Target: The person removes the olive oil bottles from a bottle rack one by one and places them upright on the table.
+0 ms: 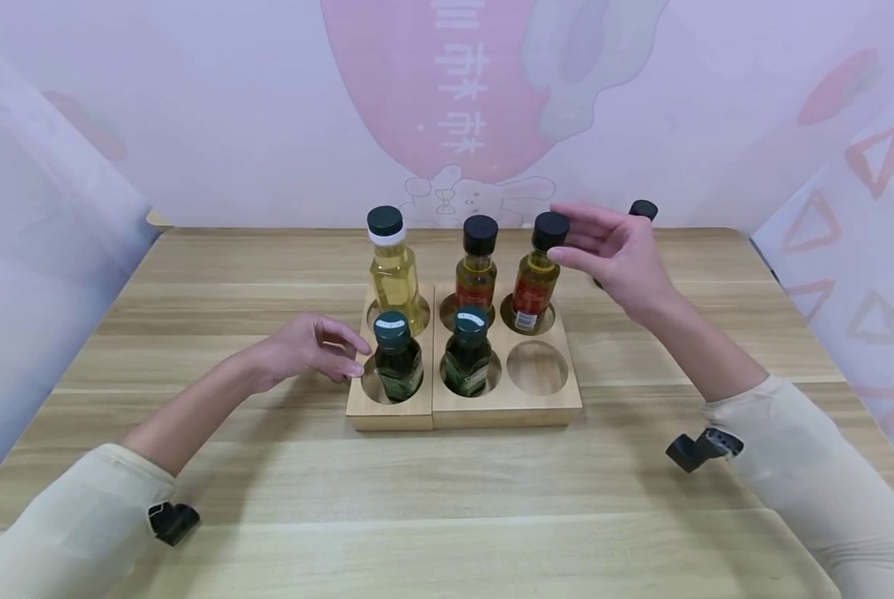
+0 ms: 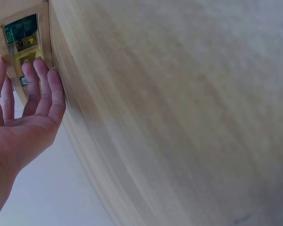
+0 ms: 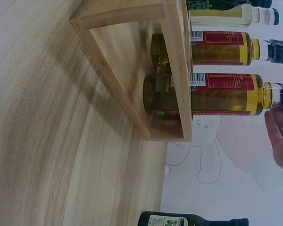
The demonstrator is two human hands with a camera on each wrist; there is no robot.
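Observation:
My left hand is beside the left end of a wooden bottle rack, its fingertips at the rack's edge, fingers loosely bent. My right hand is at the black cap and neck of the right red-label oil bottle, fingers spread and nothing enclosed. That bottle stands in a back-row hole. Another red-label oil bottle stands to its left. A taller pale-yellow oil bottle occupies the back-left hole. In front stand two dark green bottles: the left one and the middle one.
At the front right of the rack is a bare round hole. Partly hidden behind my right hand, a dark bottle stands on the table, off the rack. A printed white cloth hangs behind the wooden table.

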